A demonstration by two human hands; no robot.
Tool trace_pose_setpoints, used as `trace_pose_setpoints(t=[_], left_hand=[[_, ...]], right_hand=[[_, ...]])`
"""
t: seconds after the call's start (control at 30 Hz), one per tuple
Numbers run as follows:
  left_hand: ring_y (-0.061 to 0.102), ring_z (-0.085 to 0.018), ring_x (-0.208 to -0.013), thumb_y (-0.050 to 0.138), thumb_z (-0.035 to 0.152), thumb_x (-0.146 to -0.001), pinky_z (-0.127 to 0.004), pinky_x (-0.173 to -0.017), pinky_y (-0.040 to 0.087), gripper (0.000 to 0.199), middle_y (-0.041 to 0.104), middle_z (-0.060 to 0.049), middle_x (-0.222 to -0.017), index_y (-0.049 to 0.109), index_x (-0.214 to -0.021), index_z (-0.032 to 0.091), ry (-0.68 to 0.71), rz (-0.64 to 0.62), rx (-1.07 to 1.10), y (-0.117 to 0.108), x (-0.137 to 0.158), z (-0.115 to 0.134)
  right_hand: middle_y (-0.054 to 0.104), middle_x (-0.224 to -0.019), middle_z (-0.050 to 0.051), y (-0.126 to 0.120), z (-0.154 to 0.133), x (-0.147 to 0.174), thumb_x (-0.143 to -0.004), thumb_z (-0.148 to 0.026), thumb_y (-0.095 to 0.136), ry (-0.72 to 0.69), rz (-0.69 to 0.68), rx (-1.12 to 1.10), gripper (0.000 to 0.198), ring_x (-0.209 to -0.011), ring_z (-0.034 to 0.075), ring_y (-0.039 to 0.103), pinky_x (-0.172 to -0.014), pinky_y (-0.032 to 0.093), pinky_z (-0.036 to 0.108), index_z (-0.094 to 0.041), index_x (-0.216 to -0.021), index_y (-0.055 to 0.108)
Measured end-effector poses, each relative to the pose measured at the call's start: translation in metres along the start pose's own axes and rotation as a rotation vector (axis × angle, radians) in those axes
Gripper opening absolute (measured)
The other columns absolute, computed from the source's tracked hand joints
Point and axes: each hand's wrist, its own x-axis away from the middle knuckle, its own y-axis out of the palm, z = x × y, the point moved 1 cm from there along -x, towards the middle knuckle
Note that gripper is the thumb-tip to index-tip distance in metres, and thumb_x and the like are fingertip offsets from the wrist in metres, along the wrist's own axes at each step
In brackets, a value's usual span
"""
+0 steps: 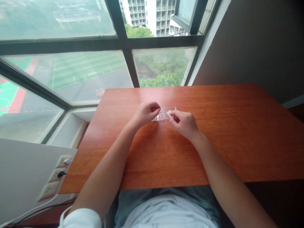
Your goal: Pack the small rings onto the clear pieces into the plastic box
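A small clear plastic case (161, 117) lies on the wooden table, its lid laid back to the right. Small round items sit in its compartments, too small to name. My left hand (148, 112) is over the left side of the case, thumb and fingertips closed together; what they hold, if anything, is hidden. My right hand (184, 122) pinches a small white piece (168, 112) above the lid, at the right of the case. The kind of this white piece cannot be made out.
The reddish-brown table (237, 133) reaches from my lap to the window (163, 66). Wall sockets (53, 175) with plugs and cables are at the lower left, below the table's left edge. A grey wall (256, 47) stands at the right.
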Motion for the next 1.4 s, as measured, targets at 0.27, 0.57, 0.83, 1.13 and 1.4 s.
trace_pose_setpoints(t=[0.27,0.57,0.83,1.13,1.4], left_hand=[[0.056,-0.013,-0.066,0.056,0.029,-0.084,-0.024,-0.062,0.043,0.019,0.066,-0.002,-0.072,0.068,-0.084,0.014,-0.016,0.034,-0.021,-0.004,0.0,0.002],[0.056,-0.029,-0.116,0.071,0.055,-0.073,-0.039,-0.097,0.046,0.078,0.053,-0.015,-0.134,0.049,-0.137,0.017,-0.078,-0.162,-0.301,-0.017,0.007,-0.013],[0.044,-0.034,-0.129,0.071,0.053,-0.072,-0.043,-0.108,0.038,0.081,0.047,-0.015,-0.138,0.044,-0.141,0.019,-0.103,-0.272,-0.456,-0.016,0.01,-0.018],[0.054,-0.032,-0.114,0.073,0.053,-0.069,-0.041,-0.098,0.045,0.076,0.053,-0.013,-0.123,0.049,-0.132,0.018,-0.133,-0.217,-0.467,-0.012,0.007,-0.02],[0.058,-0.03,-0.108,0.074,0.052,-0.07,-0.039,-0.091,0.048,0.073,0.054,-0.013,-0.12,0.048,-0.131,0.019,-0.085,-0.202,-0.478,0.0,0.009,-0.014]], right_hand=[[0.068,-0.068,0.0,0.0,0.0,0.0,-0.087,-0.032,0.054,0.007,0.011,-0.012,0.018,-0.064,0.016,0.061,-0.061,0.036,0.025,-0.022,-0.085,0.07],[0.071,-0.091,0.008,0.002,0.041,-0.008,-0.086,-0.027,0.053,0.184,0.118,0.07,0.021,-0.085,0.023,0.062,-0.078,0.045,0.032,-0.018,-0.093,0.07],[0.061,-0.123,0.015,0.024,0.036,-0.002,-0.085,-0.033,0.054,0.192,-0.083,0.259,0.026,-0.113,0.033,0.051,-0.092,0.043,0.045,-0.016,-0.1,0.068],[0.061,-0.124,0.015,0.028,0.036,0.0,-0.088,-0.025,0.048,0.139,-0.078,0.24,0.027,-0.114,0.031,0.052,-0.095,0.043,0.044,-0.016,-0.107,0.065],[0.067,-0.114,0.016,0.02,0.031,-0.006,-0.083,-0.023,0.055,0.139,0.092,0.008,0.036,-0.105,0.03,0.061,-0.094,0.048,0.044,-0.013,-0.117,0.06]])
